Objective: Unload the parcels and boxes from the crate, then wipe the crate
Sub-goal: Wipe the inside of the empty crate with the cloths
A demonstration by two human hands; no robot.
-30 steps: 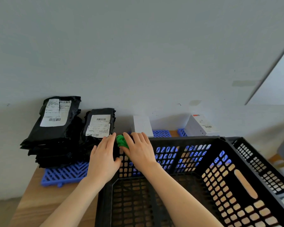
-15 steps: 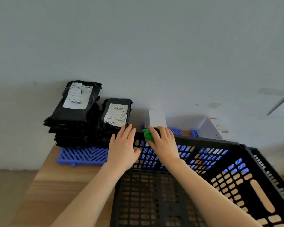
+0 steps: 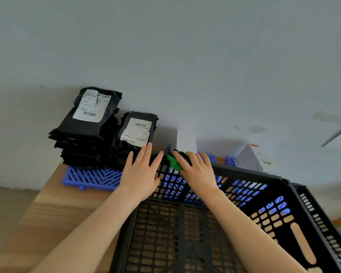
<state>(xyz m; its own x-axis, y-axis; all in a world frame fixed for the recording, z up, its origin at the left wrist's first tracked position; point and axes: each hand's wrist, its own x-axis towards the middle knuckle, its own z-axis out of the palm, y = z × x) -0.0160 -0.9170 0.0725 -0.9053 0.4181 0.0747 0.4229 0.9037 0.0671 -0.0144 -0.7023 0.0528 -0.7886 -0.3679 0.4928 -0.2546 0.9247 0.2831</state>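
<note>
Black mesh crate (image 3: 244, 186) on the wooden bench (image 3: 53, 213): left hand (image 3: 142, 174) flat against its far wall, right hand (image 3: 199, 172) gripping a green cloth (image 3: 174, 163) on the rim. Beyond both hands, stacked parcels (image 3: 87, 125), white boxes (image 3: 186, 140), grey wall (image 3: 165, 56)

A parcel-handling storeroom is indicated: black poly mailers (image 3: 85, 133) bearing barcoded shipping labels (image 3: 92, 107) are stacked on a blue plastic grid mat (image 3: 91, 177), labelled white cartons (image 3: 246, 160) are stood against a bare wall (image 3: 185, 56), and a perforated black crate (image 3: 264, 182) is seen.
</note>
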